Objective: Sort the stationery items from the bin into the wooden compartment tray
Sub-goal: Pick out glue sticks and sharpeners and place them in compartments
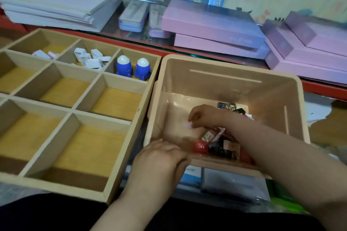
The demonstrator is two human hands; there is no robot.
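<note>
The beige plastic bin (225, 73) stands right of the wooden compartment tray (131, 122). My right hand (204, 116) is down inside the bin, fingertips pinched on a small pale pink item (188, 125). Under it lies a heap of dark and red stationery (223, 144), with a red round piece (201, 146). My left hand (163, 155) grips the bin's near rim. In the tray's far row sit two blue and white rocket-shaped pieces (133, 68), several white pieces (90, 58) and a few pale pieces (45, 54). The nearer compartments hold nothing.
Pink and purple flat boxes (216, 24) are stacked behind the bin, and a pile of grey-white folders (62, 3) lies behind the tray. Two pale cases (133, 15) lie between them. Plastic-wrapped packs (234, 184) sit under the bin's near edge.
</note>
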